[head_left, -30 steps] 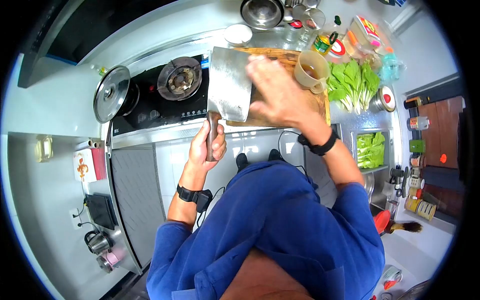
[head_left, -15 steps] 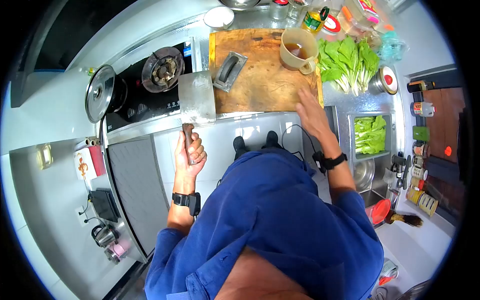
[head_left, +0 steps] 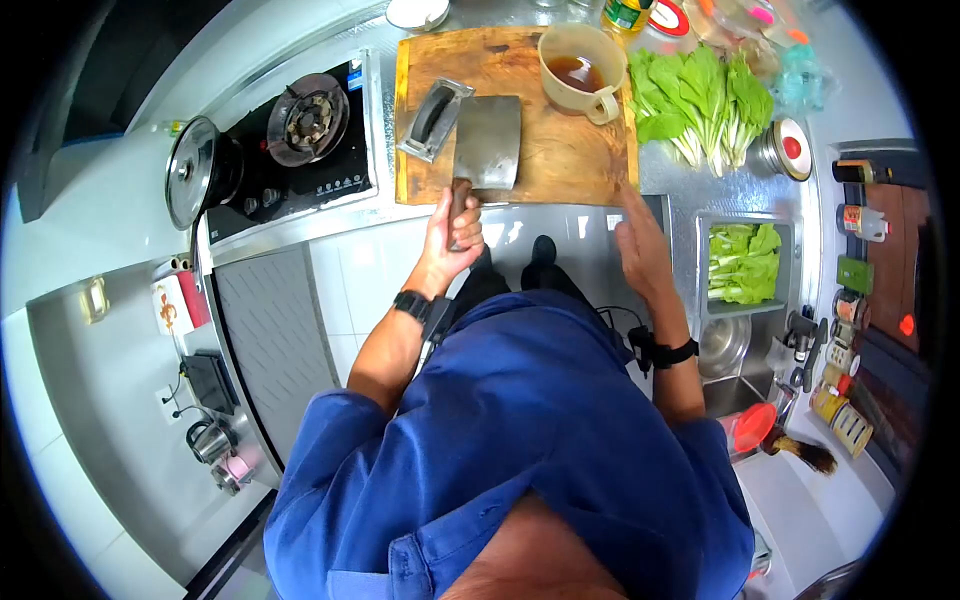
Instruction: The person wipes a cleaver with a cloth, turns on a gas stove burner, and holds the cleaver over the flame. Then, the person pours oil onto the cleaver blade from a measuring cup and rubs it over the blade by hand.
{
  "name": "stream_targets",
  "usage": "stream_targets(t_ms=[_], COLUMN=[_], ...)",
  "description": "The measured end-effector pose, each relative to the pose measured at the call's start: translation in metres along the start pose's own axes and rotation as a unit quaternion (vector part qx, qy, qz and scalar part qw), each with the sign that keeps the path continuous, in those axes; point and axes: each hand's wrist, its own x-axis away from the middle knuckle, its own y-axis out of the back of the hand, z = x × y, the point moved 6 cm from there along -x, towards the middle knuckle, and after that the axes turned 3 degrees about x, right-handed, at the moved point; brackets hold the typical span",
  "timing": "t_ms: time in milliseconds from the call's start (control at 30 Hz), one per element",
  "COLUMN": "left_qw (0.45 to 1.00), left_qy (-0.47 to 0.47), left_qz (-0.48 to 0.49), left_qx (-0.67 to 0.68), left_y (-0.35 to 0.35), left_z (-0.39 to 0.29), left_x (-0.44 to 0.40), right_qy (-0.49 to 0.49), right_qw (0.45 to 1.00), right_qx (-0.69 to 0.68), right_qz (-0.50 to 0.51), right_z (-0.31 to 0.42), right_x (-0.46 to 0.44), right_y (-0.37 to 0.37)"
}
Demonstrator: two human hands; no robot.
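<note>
My left hand [head_left: 457, 236] is wrapped round the dark wooden handle of a cleaver [head_left: 488, 143], whose broad blade lies over the left part of a wooden cutting board [head_left: 560, 170]. Just left of the blade, a metal tool with a dark curved grip [head_left: 435, 120] rests on the board. My right hand [head_left: 643, 245] is by the board's front right corner, fingers stretched out and holding nothing. A beige cup with brown liquid [head_left: 583, 75] stands at the board's back right.
Leafy greens [head_left: 700, 105] lie right of the board, and more greens [head_left: 743, 262] fill a sink basket. A gas stove [head_left: 310, 130] and a lidded pot [head_left: 193, 172] are on the left. A white bowl [head_left: 417, 12] sits behind the board.
The cleaver and my left hand have moved right, from beside the stove to over the board. My right hand has shifted slightly right and toward me. The earlier raised blade is now lower.
</note>
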Motion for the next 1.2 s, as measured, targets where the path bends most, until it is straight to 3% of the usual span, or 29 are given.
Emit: stream_targets(t_ms=[200, 267, 300, 333, 367, 400, 433, 467, 533, 600, 667, 867, 1000, 1067, 1100, 1167, 1200], left_qw=[1.0, 0.998, 0.994, 0.987, 0.982, 0.965, 0.942, 0.914, 0.922, 0.92, 0.934, 0.936, 0.95, 0.947, 0.951, 0.949, 0.943], left_qy=[0.013, 0.034, 0.029, 0.026, 0.041, 0.072, 0.083, 0.091, 0.116, 0.115, 0.109, 0.045, 0.059, 0.068, 0.069, 0.07, 0.068], left_qz=[-0.011, -0.029, -0.077, -0.122, -0.13, -0.179, -0.23, -0.275, -0.258, -0.282, -0.243, -0.257, -0.215, -0.264, -0.243, -0.231, -0.239], left_qx=[0.016, -0.037, -0.068, -0.101, -0.134, -0.179, -0.23, -0.283, -0.263, -0.249, -0.239, -0.237, -0.22, -0.167, -0.176, -0.202, -0.219], left_y=[0.026, 0.039, 0.04, 0.039, 0.049, 0.051, 0.054, 0.058, 0.061, 0.049, 0.039, 0.037, 0.056, 0.069, 0.073, 0.072, 0.074], left_z=[0.001, -0.004, -0.004, -0.006, -0.009, -0.011, -0.012, -0.016, -0.019, -0.017, -0.014, -0.005, -0.015, -0.02, -0.024, -0.028, -0.032], left_x=[-0.055, -0.063, -0.06, -0.059, -0.063, -0.058, -0.053, -0.049, -0.051, -0.05, -0.051, -0.051, -0.065, -0.071, -0.075, -0.079, -0.081], right_qy=[-0.045, -0.077, -0.099, -0.112, -0.134, -0.139, -0.135, -0.136, -0.091, -0.088, -0.051, 0.012, 0.028, 0.022, 0.029, -0.006, -0.002], right_qw=[0.998, 0.996, 0.986, 0.985, 0.927, 0.818, 0.767, 0.769, 0.615, 0.602, 0.561, 0.551, 0.594, 0.603, 0.603, 0.663, 0.661], right_qx=[0.045, -0.032, -0.131, -0.122, -0.344, -0.547, -0.615, -0.608, -0.765, -0.767, -0.803, -0.803, -0.762, -0.761, -0.751, -0.7, -0.695], right_qz=[-0.014, -0.03, -0.026, -0.04, -0.073, -0.107, -0.12, -0.142, -0.169, -0.206, -0.197, -0.228, -0.257, -0.24, -0.268, -0.265, -0.283], right_z=[0.002, 0.003, 0.003, 0.005, 0.019, 0.032, 0.04, 0.048, 0.069, 0.088, 0.11, 0.152, 0.158, 0.149, 0.146, 0.14, 0.136], right_x=[0.029, 0.044, 0.049, 0.055, 0.056, 0.057, 0.057, 0.057, 0.058, 0.063, 0.066, 0.087, 0.108, 0.125, 0.139, 0.161, 0.176], right_y=[0.015, 0.015, 0.012, 0.015, 0.015, 0.015, 0.018, 0.022, 0.029, 0.037, 0.041, 0.048, 0.046, 0.035, 0.035, 0.028, 0.026])
